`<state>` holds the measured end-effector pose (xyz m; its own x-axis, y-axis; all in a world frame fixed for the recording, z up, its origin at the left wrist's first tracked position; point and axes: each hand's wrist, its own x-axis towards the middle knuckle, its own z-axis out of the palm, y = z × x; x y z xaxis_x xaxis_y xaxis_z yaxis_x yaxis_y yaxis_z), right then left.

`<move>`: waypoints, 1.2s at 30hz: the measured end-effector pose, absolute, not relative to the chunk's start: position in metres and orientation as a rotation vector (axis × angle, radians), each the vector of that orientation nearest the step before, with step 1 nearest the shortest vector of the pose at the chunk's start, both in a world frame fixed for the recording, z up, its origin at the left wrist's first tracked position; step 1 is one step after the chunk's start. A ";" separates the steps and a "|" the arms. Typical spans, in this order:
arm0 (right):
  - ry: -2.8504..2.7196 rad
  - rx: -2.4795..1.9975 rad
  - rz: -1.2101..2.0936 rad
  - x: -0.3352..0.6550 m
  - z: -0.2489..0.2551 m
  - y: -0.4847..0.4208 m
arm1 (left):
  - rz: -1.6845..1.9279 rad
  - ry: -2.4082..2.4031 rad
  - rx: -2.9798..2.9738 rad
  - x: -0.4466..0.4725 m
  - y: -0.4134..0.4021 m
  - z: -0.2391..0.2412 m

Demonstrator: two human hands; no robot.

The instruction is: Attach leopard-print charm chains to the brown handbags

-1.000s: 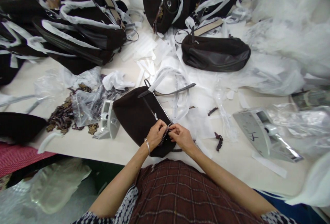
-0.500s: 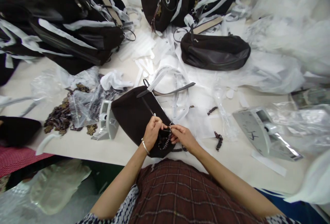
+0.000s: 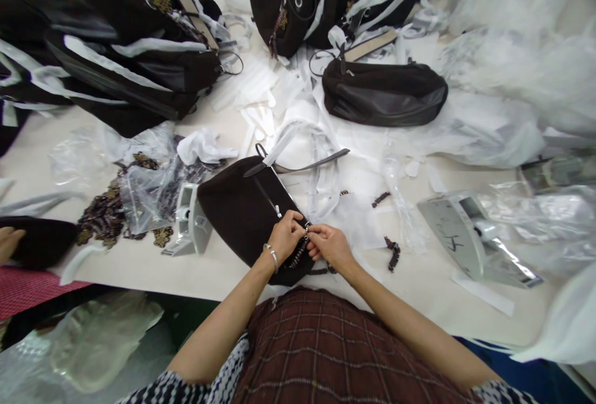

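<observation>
A dark brown handbag [image 3: 239,208] lies tilted on the table in front of me, its strap wrapped in white paper. At its near right corner, my left hand [image 3: 285,236] and my right hand [image 3: 330,247] meet with fingertips pinched at a small metal clasp [image 3: 307,228]. From the clasp a dark beaded chain [image 3: 298,257] hangs against the bag, partly covered by my left hand. The zip pull [image 3: 278,210] shows just beyond my left fingers. What exactly each fingertip grips is too small to make out fully.
A pile of chains [image 3: 103,213] and a grey dispenser [image 3: 190,221] stand left; another grey dispenser [image 3: 475,239] is right. Loose chain pieces [image 3: 392,254] lie nearby. More dark bags [image 3: 386,92] fill the back. Another person's hand [image 3: 9,241] touches a dark piece at far left.
My left hand has turned and closed in over the chain, hiding more of it. Another person's hand has come in at the far left edge. The view has shifted slightly.
</observation>
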<state>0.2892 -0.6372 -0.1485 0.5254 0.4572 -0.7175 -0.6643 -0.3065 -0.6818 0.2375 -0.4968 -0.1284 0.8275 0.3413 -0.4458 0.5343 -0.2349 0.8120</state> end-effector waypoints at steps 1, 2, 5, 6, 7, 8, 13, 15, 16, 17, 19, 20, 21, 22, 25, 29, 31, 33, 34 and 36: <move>0.188 -1.521 1.130 0.290 -0.148 -0.637 | -0.214 0.674 1.803 0.238 -0.496 -0.130; 0.193 -1.522 1.137 0.291 -0.148 -0.637 | -0.225 0.685 1.761 0.239 -0.496 -0.131; 0.207 -1.487 1.151 0.292 -0.147 -0.639 | -0.256 0.723 1.709 0.240 -0.495 -0.131; 0.211 -1.469 1.154 0.293 -0.146 -0.640 | -0.261 0.730 1.719 0.240 -0.495 -0.130; 0.213 -1.452 1.159 0.294 -0.147 -0.641 | -0.263 0.732 1.733 0.241 -0.495 -0.130; 0.213 -1.433 1.168 0.295 -0.147 -0.643 | -0.262 0.729 1.745 0.241 -0.495 -0.130; 0.197 -1.344 1.216 0.299 -0.150 -0.649 | -0.295 0.698 1.743 0.241 -0.493 -0.134; 0.193 -1.344 1.206 0.300 -0.150 -0.650 | -0.320 0.681 1.745 0.241 -0.493 -0.135; 0.190 -1.358 1.194 0.299 -0.149 -0.650 | -0.316 0.668 1.758 0.240 -0.494 -0.134; 0.186 -1.379 1.175 0.298 -0.149 -0.649 | -0.297 0.646 1.784 0.240 -0.495 -0.133; 0.169 -1.435 1.110 0.294 -0.148 -0.648 | -0.228 0.564 1.882 0.239 -0.498 -0.128; 0.152 -1.462 1.066 0.291 -0.147 -0.647 | -0.190 0.506 1.943 0.239 -0.499 -0.125; 0.127 -1.485 1.019 0.289 -0.147 -0.647 | -0.160 0.446 2.002 0.238 -0.500 -0.122; 0.097 -1.503 0.973 0.286 -0.146 -0.647 | -0.139 0.394 2.052 0.238 -0.501 -0.120; 0.027 -1.525 0.908 0.282 -0.145 -0.647 | -0.126 0.331 2.107 0.238 -0.502 -0.118; 0.139 -1.514 0.974 0.287 -0.148 -0.647 | -0.158 0.446 2.173 0.239 -0.499 -0.127; 0.233 -1.532 0.996 0.292 -0.151 -0.647 | -0.207 0.514 2.255 0.241 -0.497 -0.131; 0.278 -1.549 1.062 0.298 -0.154 -0.645 | -0.290 0.513 2.357 0.242 -0.497 -0.132; 0.281 -1.552 1.110 0.301 -0.155 -0.644 | -0.331 0.483 2.419 0.242 -0.497 -0.131; 0.277 -1.550 1.192 0.306 -0.157 -0.641 | -0.407 0.371 2.553 0.243 -0.498 -0.127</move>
